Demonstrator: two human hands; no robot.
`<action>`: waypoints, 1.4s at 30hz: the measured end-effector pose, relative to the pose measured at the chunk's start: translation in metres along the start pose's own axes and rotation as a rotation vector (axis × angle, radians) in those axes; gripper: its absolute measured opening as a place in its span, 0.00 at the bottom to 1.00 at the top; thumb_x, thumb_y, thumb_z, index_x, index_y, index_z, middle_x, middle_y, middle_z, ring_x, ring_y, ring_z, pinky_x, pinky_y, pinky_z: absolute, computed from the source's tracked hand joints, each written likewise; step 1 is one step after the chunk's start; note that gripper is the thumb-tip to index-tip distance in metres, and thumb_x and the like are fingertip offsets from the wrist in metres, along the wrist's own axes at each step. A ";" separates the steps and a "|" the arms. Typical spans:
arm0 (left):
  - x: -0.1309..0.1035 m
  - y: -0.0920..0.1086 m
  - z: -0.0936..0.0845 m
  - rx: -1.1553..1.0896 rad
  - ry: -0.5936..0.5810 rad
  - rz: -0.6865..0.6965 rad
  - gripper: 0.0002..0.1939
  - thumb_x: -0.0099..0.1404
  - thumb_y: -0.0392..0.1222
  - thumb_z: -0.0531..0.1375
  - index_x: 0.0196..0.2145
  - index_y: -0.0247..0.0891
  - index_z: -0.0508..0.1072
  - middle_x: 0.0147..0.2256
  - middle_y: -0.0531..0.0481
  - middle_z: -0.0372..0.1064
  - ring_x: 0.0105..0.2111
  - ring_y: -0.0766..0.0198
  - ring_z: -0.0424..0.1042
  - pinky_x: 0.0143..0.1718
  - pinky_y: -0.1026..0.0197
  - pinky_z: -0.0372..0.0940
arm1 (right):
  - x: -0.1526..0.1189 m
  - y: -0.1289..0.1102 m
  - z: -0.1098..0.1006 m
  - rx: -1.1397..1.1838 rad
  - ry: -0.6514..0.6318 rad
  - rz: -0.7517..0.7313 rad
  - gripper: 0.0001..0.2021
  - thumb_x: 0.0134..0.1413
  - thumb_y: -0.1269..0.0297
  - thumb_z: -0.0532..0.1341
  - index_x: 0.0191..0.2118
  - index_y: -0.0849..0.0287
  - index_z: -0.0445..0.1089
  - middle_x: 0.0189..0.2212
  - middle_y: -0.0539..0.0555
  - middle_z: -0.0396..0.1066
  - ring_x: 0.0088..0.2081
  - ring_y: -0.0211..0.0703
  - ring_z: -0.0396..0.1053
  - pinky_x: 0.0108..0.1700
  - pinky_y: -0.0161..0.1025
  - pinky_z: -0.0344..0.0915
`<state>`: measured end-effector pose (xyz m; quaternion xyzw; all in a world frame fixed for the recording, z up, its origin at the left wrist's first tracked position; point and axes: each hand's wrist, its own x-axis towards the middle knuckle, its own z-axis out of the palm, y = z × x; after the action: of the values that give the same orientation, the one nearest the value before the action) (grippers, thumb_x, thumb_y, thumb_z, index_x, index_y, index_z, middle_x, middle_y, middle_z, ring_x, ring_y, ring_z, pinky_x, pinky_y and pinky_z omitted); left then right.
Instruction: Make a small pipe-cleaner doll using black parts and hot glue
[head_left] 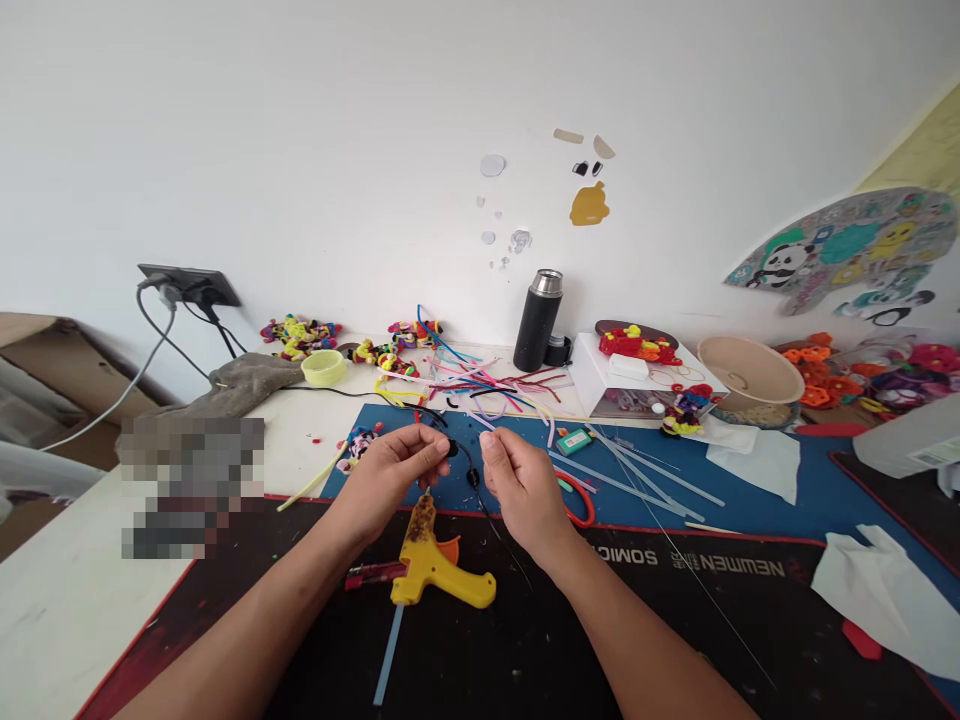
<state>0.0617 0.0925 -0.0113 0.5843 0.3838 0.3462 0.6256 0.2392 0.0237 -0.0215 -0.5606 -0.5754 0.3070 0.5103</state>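
Observation:
My left hand [405, 462] is closed in a pinch, with a small black piece [453, 449] showing at its fingertips. Across a narrow gap, my right hand [519, 486] is curled with the thumb on top; anything inside its fingers is hidden. Between and behind the hands runs a black cord [487, 512] with an inline switch [472, 478]. Below them a yellow glue gun [442, 578] lies on the black mat, its nozzle pointing away from me and a clear glue stick [388, 655] sticking out of its back. A red-handled tool [375, 573] lies partly under the gun.
Colourful pipe cleaners [495, 385] are strewn behind the blue mat [637, 460], near a black thermos [538, 320]. Several glue sticks [660, 480] and a green box [574, 441] lie right of my hands. Small fuzzy figures [300, 336] sit at the back left; white paper [877, 590] lies right.

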 end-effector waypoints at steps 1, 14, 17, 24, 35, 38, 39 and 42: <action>0.000 0.000 0.000 0.020 0.008 0.012 0.19 0.61 0.58 0.70 0.32 0.38 0.77 0.26 0.51 0.75 0.26 0.64 0.67 0.30 0.62 0.62 | 0.000 0.001 0.000 0.021 -0.003 0.015 0.25 0.73 0.42 0.51 0.27 0.53 0.55 0.20 0.45 0.55 0.21 0.38 0.54 0.25 0.36 0.53; -0.009 -0.002 0.002 0.436 0.184 0.330 0.09 0.67 0.46 0.65 0.42 0.44 0.84 0.39 0.47 0.83 0.39 0.54 0.79 0.44 0.55 0.71 | 0.002 0.000 0.005 0.285 -0.148 0.203 0.21 0.68 0.41 0.58 0.40 0.56 0.69 0.22 0.45 0.68 0.19 0.36 0.66 0.24 0.34 0.61; -0.010 0.000 0.004 0.518 0.188 0.386 0.08 0.68 0.45 0.64 0.41 0.46 0.84 0.39 0.48 0.83 0.39 0.53 0.79 0.46 0.54 0.71 | 0.003 -0.002 0.004 0.331 -0.150 0.224 0.22 0.66 0.40 0.59 0.39 0.56 0.69 0.22 0.45 0.68 0.19 0.36 0.66 0.24 0.34 0.62; -0.011 0.001 0.005 0.537 0.159 0.422 0.09 0.68 0.42 0.62 0.41 0.47 0.84 0.39 0.47 0.83 0.40 0.53 0.79 0.47 0.54 0.70 | 0.004 -0.004 0.004 0.353 -0.155 0.248 0.19 0.62 0.43 0.64 0.38 0.56 0.69 0.21 0.45 0.67 0.19 0.36 0.65 0.23 0.34 0.63; -0.006 0.005 0.003 0.131 0.040 0.122 0.20 0.67 0.57 0.65 0.47 0.39 0.81 0.31 0.48 0.76 0.30 0.59 0.73 0.32 0.59 0.67 | 0.006 -0.004 0.003 0.363 -0.135 0.268 0.17 0.60 0.46 0.65 0.36 0.56 0.68 0.20 0.44 0.68 0.19 0.36 0.65 0.23 0.34 0.63; -0.004 0.007 0.002 0.083 -0.026 0.068 0.21 0.66 0.61 0.65 0.40 0.38 0.80 0.29 0.49 0.74 0.27 0.63 0.68 0.29 0.61 0.64 | 0.005 -0.006 0.003 0.350 -0.139 0.263 0.16 0.61 0.48 0.64 0.36 0.56 0.68 0.20 0.44 0.68 0.19 0.36 0.65 0.23 0.33 0.63; -0.004 0.007 0.002 0.078 -0.033 0.057 0.21 0.65 0.61 0.66 0.37 0.38 0.79 0.30 0.49 0.74 0.27 0.63 0.67 0.29 0.61 0.63 | 0.005 -0.006 0.003 0.345 -0.144 0.260 0.15 0.62 0.48 0.64 0.36 0.56 0.68 0.20 0.44 0.68 0.19 0.36 0.65 0.24 0.33 0.63; -0.004 0.007 0.002 0.081 -0.029 0.029 0.22 0.61 0.62 0.69 0.33 0.38 0.78 0.28 0.50 0.73 0.27 0.63 0.65 0.29 0.62 0.62 | 0.005 -0.006 0.003 0.336 -0.156 0.254 0.15 0.62 0.49 0.64 0.36 0.56 0.69 0.21 0.44 0.68 0.19 0.36 0.65 0.24 0.33 0.63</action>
<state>0.0618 0.0889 -0.0042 0.6196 0.3798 0.3308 0.6020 0.2347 0.0279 -0.0154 -0.5103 -0.4788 0.5027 0.5076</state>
